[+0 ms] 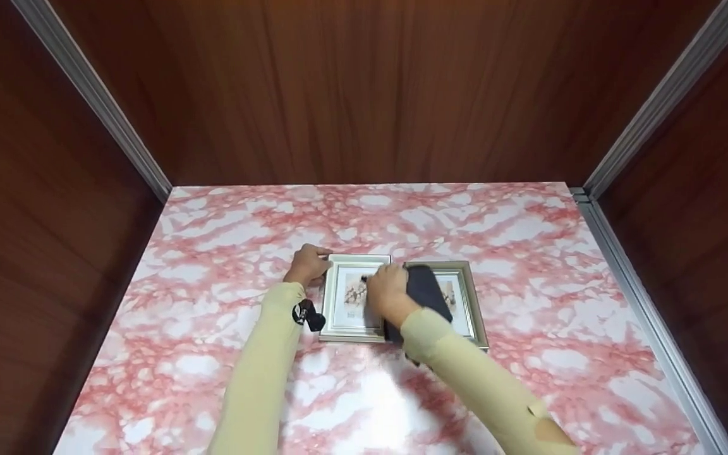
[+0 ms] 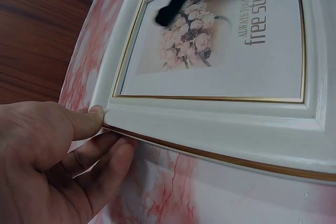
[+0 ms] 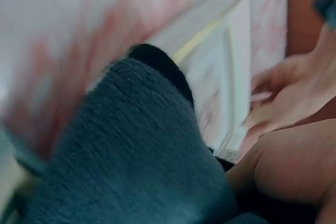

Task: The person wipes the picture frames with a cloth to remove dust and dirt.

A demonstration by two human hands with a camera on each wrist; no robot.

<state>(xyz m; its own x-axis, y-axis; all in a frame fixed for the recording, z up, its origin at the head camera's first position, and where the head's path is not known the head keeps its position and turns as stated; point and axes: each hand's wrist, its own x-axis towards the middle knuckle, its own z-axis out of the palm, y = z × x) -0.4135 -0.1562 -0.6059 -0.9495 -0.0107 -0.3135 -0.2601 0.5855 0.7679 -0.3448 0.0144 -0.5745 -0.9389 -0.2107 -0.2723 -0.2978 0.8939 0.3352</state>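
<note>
My left hand [image 1: 308, 264] grips the far left corner of a white picture frame [image 1: 330, 303]. In the left wrist view its thumb lies on the rim, with the other fingers curled at the frame's lower edge. Behind the frame's glass is a flower print [image 2: 191, 35] with "free style" lettering. My right hand [image 1: 391, 292] holds a dark grey cloth [image 1: 428, 289] over the frame's right part. In the right wrist view the fuzzy cloth [image 3: 131, 140] fills the lower middle and hides part of the frame. A dark, blurred tip overlaps the print in the left wrist view.
A second picture frame [image 1: 473, 303], with a gold-bronze rim, lies just right of the white one, partly covered by the cloth. Both lie on a red-and-white marbled table [image 1: 225, 354]. Brown wood panels [image 1: 364, 95] stand behind and at both sides, with metal rails [image 1: 642, 107] in the corners.
</note>
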